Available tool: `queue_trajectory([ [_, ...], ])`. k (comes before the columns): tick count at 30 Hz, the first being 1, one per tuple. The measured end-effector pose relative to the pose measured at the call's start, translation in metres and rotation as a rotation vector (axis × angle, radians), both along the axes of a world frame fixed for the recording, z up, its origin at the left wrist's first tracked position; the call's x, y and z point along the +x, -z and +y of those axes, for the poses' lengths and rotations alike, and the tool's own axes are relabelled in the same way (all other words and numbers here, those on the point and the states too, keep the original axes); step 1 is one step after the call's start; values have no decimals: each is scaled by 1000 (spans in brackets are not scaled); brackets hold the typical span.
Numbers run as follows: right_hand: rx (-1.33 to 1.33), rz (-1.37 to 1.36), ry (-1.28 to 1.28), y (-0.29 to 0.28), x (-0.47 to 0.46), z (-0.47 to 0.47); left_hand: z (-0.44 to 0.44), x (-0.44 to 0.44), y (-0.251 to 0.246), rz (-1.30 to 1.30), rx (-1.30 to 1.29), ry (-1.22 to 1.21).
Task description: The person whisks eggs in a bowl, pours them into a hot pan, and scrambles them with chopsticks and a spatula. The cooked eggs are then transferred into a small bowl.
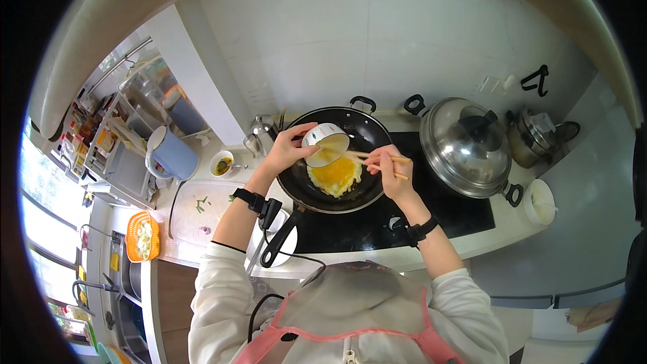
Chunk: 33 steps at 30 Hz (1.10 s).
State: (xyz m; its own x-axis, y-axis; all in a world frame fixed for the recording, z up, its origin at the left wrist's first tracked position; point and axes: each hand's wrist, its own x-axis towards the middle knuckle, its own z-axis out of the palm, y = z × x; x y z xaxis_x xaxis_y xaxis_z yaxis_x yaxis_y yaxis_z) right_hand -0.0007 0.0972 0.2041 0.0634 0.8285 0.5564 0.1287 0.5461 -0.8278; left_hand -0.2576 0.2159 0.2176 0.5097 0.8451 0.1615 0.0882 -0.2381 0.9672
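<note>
My left hand [291,147] grips a white patterned bowl [323,135] by its side and holds it tipped over a black wok [369,131]. A little yellow egg liquid coats the inside of the bowl. Beneath it, yellow egg [337,178] lies in the wok, with pale, puffed edges. In my right hand [394,172] is a pair of wooden chopsticks [374,156], their tips at the bowl's rim. The wok's long black handle [281,240] points back towards me.
A large lidded steel pot [462,149] stands right of the wok on the black cooktop [349,235]. To the left are a small bowl of sauce [222,164], a blue pitcher [174,154] and a cutting board [194,197] with green scraps. An orange basket [132,235] sits beside the sink.
</note>
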Motion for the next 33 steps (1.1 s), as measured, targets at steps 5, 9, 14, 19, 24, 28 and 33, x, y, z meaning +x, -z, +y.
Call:
queue_trajectory([
  [5, -3, -158, -46, 2, 2, -1, 1, 0, 0, 23, 23, -5],
  [9, 48, -115, -1, 3, 4, -2, 1, -1, 1, 17, 41, -7],
  [14, 105, -156, 44, 5, 3, -4, 3, -1, 4, 25, 107, -36],
  [19, 229, -230, -43, 7, -1, -3, 6, 2, 7, 21, 229, 28],
  [24, 203, -273, 23, 8, -2, -3, 4, 5, 6, 172, 472, -12],
  [28, 163, -290, 40, 7, -1, -2, 0, 8, 1, 211, 545, -35],
  [33, 133, -241, 18, 4, 3, 0, -5, 11, 0, 258, 598, -69],
])
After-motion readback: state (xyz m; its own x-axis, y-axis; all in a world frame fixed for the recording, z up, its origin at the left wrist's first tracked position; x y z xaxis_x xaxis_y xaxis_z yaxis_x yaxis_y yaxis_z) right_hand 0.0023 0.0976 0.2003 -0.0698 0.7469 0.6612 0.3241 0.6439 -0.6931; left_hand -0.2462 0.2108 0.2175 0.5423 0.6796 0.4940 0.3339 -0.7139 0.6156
